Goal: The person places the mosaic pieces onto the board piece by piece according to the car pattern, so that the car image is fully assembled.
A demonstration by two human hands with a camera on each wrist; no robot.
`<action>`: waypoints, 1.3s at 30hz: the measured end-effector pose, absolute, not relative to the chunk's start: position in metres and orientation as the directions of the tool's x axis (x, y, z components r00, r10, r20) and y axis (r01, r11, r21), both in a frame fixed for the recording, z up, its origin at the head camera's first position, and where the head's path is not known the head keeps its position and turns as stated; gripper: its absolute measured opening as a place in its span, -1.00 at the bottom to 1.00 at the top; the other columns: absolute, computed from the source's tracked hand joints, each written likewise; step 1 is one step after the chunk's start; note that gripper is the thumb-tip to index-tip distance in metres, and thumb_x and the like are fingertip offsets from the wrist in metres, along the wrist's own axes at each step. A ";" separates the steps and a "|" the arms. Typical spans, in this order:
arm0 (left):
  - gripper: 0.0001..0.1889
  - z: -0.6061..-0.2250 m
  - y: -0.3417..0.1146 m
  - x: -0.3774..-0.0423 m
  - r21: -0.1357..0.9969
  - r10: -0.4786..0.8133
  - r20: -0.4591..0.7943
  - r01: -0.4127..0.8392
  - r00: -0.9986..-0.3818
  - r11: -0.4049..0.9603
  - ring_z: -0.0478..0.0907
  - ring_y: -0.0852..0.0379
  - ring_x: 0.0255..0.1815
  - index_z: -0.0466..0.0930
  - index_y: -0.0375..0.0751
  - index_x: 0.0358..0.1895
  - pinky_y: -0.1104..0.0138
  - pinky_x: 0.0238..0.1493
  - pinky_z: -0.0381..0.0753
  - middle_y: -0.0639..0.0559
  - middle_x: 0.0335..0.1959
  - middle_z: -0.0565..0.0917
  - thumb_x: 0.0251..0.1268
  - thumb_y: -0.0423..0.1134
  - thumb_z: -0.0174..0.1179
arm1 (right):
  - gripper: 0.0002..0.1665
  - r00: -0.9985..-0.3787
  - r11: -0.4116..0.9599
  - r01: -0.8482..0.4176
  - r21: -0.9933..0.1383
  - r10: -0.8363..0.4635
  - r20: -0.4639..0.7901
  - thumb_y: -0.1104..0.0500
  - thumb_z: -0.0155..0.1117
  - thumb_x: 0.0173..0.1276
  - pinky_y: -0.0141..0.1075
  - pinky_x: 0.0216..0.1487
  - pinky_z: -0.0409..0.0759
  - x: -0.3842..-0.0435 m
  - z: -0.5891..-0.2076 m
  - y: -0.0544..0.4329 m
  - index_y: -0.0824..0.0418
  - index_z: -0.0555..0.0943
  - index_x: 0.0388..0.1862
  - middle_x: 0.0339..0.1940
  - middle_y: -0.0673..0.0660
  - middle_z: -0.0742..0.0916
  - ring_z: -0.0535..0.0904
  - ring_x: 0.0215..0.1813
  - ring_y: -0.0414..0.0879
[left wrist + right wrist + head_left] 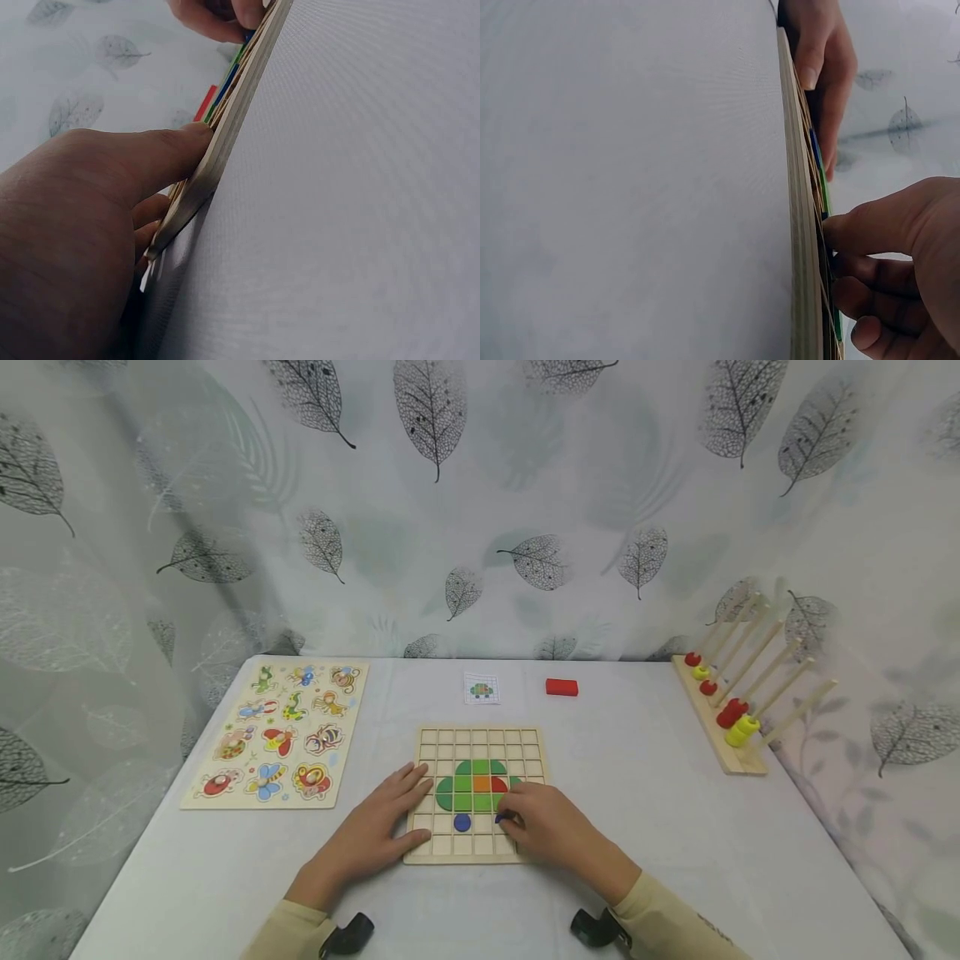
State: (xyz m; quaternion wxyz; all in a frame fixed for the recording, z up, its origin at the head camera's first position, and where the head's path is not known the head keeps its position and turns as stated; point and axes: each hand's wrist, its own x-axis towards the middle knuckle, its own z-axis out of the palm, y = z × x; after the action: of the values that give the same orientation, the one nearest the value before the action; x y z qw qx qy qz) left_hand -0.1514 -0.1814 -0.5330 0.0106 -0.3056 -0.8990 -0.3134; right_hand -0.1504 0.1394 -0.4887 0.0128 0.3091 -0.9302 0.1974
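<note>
A wooden grid board (450, 852) lies on the white table. Set into its cells are green pieces (462, 783), an orange square (481, 784), a red piece (498, 785) and a blue circle (462, 822). My left hand (371, 831) rests along the board's left side, fingers extended over the edge and thumb near the front left corner. Low on the board's right half, my right hand (555, 827) pinches a small blue piece (498, 818) against the grid. Its fingers hide most of that piece and some cells at the right. The right wrist view shows the thumb (855, 229) right at the board's surface.
Beyond the board lie a small pattern card (482, 690) and a red block (562, 687). A wooden insect puzzle (348, 693) is at the left. At the far right stands a peg rack (738, 764) with red and yellow rings. A leaf-print cloth (495, 502) hangs behind.
</note>
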 end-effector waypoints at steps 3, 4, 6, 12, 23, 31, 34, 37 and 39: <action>-0.17 -0.532 -0.181 -0.151 0.556 0.540 0.203 0.550 -0.817 0.623 0.03 -0.09 0.77 0.40 -0.15 0.66 -0.15 0.65 0.17 0.01 0.75 0.22 0.46 0.17 0.37 | -0.86 -0.811 0.727 -0.576 -0.374 -0.565 0.151 0.24 0.64 0.33 -0.42 -0.26 0.61 -0.150 -0.489 0.139 0.04 0.80 -0.25 -0.37 -0.15 0.68 0.50 -0.33 -0.28; -0.17 -0.532 -0.181 -0.151 0.557 0.538 0.200 0.547 -0.819 0.625 0.03 -0.09 0.77 0.40 -0.14 0.66 -0.15 0.65 0.18 0.02 0.75 0.22 0.46 0.17 0.37 | -0.85 -0.810 0.725 -0.578 -0.375 -0.565 0.155 0.24 0.64 0.32 -0.41 -0.26 0.61 -0.150 -0.489 0.139 0.04 0.80 -0.26 -0.37 -0.15 0.68 0.50 -0.33 -0.28; -0.17 -0.532 -0.181 -0.151 0.558 0.534 0.193 0.540 -0.823 0.631 0.02 -0.08 0.77 0.40 -0.13 0.66 -0.15 0.64 0.18 0.03 0.75 0.21 0.46 0.18 0.37 | -0.85 -0.808 0.721 -0.582 -0.376 -0.566 0.166 0.25 0.64 0.31 -0.41 -0.27 0.61 -0.150 -0.489 0.139 0.06 0.80 -0.26 -0.38 -0.15 0.68 0.49 -0.33 -0.28; -0.17 -0.532 -0.180 -0.150 0.556 0.529 0.188 0.533 -0.828 0.637 0.01 -0.07 0.77 0.39 -0.11 0.67 -0.16 0.64 0.18 0.03 0.75 0.21 0.46 0.18 0.36 | -0.85 -0.805 0.716 -0.588 -0.376 -0.564 0.185 0.27 0.64 0.30 -0.42 -0.30 0.60 -0.149 -0.488 0.138 0.09 0.79 -0.27 -0.39 -0.13 0.68 0.49 -0.35 -0.28; -0.17 -0.533 -0.181 -0.151 0.563 0.532 0.193 0.537 -0.825 0.628 0.01 -0.06 0.77 0.40 -0.12 0.66 -0.16 0.65 0.17 0.04 0.75 0.21 0.46 0.18 0.37 | -0.88 -0.824 0.744 -0.558 -0.367 -0.550 0.138 0.21 0.64 0.32 -0.41 -0.26 0.61 -0.149 -0.485 0.138 0.05 0.81 -0.24 -0.38 -0.16 0.66 0.50 -0.32 -0.26; -0.17 -0.534 -0.182 -0.152 0.563 0.539 0.212 0.553 -0.815 0.614 0.04 -0.11 0.77 0.39 -0.13 0.67 -0.18 0.64 0.18 0.03 0.75 0.21 0.47 0.17 0.37 | -0.85 -0.850 0.765 -0.513 -0.388 -0.515 0.109 0.18 0.62 0.33 -0.30 -0.09 0.71 -0.152 -0.478 0.144 0.02 0.83 -0.16 -0.29 -0.20 0.70 0.55 -0.21 -0.27; -0.17 -0.534 -0.182 -0.152 0.569 0.540 0.208 0.550 -0.816 0.611 0.02 -0.10 0.77 0.38 -0.13 0.67 -0.18 0.64 0.17 0.02 0.75 0.21 0.47 0.17 0.37 | -0.84 -0.851 0.764 -0.510 -0.396 -0.514 0.106 0.16 0.63 0.34 -0.31 -0.09 0.72 -0.152 -0.477 0.147 0.02 0.83 -0.13 -0.28 -0.20 0.70 0.56 -0.22 -0.28; -0.17 -0.534 -0.182 -0.152 0.571 0.540 0.204 0.547 -0.817 0.612 0.01 -0.08 0.77 0.39 -0.13 0.67 -0.17 0.64 0.17 0.02 0.75 0.22 0.47 0.16 0.37 | -0.82 -0.847 0.755 -0.518 -0.401 -0.518 0.118 0.15 0.65 0.33 -0.34 -0.13 0.71 -0.151 -0.474 0.150 0.04 0.83 -0.12 -0.27 -0.20 0.70 0.56 -0.23 -0.30; -0.17 -0.534 -0.182 -0.152 0.568 0.540 0.204 0.548 -0.817 0.614 0.01 -0.07 0.77 0.39 -0.13 0.67 -0.16 0.65 0.17 0.01 0.75 0.22 0.46 0.16 0.37 | -0.82 -0.843 0.745 -0.525 -0.412 -0.521 0.133 0.16 0.65 0.33 -0.35 -0.14 0.71 -0.150 -0.472 0.153 0.04 0.83 -0.13 -0.26 -0.19 0.72 0.57 -0.23 -0.31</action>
State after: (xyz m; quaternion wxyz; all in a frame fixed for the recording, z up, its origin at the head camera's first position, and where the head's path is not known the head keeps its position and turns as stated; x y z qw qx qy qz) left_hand -0.1516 -0.1817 -0.5337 0.0063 -0.3026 -0.8984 -0.3182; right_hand -0.1502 0.1530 -0.4721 0.0047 0.2799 -0.9340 0.2220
